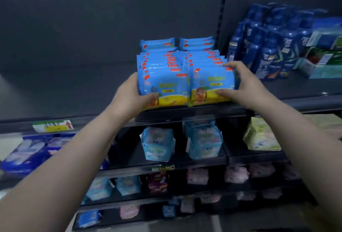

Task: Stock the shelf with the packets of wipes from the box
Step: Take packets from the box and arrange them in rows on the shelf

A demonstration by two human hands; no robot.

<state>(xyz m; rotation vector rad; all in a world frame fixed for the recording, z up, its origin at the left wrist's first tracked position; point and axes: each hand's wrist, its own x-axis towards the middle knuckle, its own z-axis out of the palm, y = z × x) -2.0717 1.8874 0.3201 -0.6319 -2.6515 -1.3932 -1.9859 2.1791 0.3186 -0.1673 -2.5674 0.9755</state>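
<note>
L hand, R hand, gripping wipes packets

We cannot read the blurred print on the packets of wipes; right of them, the boxes run off the edge.

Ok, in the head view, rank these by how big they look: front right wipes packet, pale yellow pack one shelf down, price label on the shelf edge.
1. front right wipes packet
2. pale yellow pack, only slightly smaller, so the top two are close
3. price label, clearly smallest
</note>
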